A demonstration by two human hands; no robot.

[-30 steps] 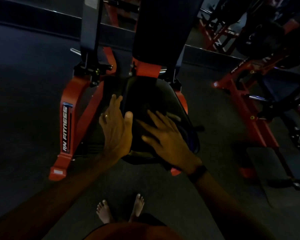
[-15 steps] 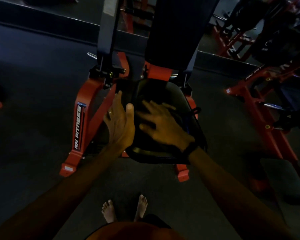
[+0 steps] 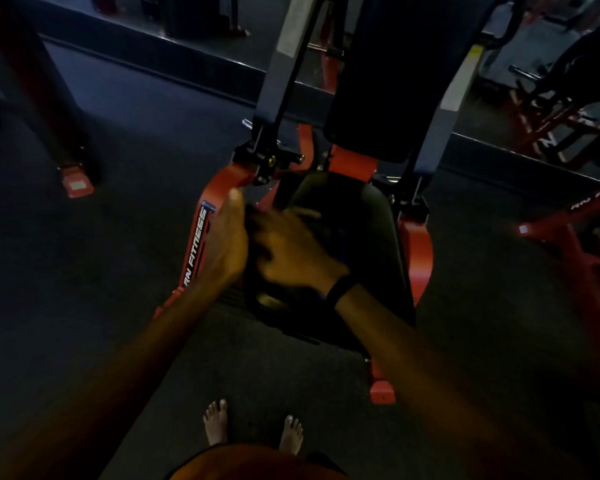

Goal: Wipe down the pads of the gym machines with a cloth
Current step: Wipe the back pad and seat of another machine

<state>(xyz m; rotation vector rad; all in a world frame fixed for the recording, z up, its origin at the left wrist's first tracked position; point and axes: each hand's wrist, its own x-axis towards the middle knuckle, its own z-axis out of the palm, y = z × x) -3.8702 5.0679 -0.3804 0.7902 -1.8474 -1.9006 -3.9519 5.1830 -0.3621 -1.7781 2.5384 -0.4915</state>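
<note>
Seat pad (image 3: pixel 368 237) sits dead centre of my view, black, long axis running 12-to-6, low on the red frame (image 3: pixel 201 237) w/ the RN FITNESS lettering. A cloth I can't make out for sure; there's a dark bunched shape between the two hands at the pad's 9 o'clock edge, prob the cloth, too dim to confirm. Right hand (image 3: pixel 291 251) lies on the pad's near-left part, fingers spread and fairly straight, pressing down rather than curled, black band at the wrist. Left hand (image 3: pixel 227 237) is at the pad's 9 o'clock side, thumb up, edge-on to me; whether its fingers curl round anything I can't tell. From the right hand, the unwiped bulk of the pad lies toward 1–3 o'clock, so I judge that hand is nearer and the stroke should go that way along the long axis. Back pad (image 3: pixel 388 81) rises upright at 12, just beyond the seat's far end, and the pivot bracket (image 3: pixel 267 161) at 11 could snag a sweep. Bare feet (image 3: pixel 253 424) at 6 on the dark floor (image 3: pixel 101 254); other red machines (image 3: pixel 568 237) at 3, well apart.
</note>
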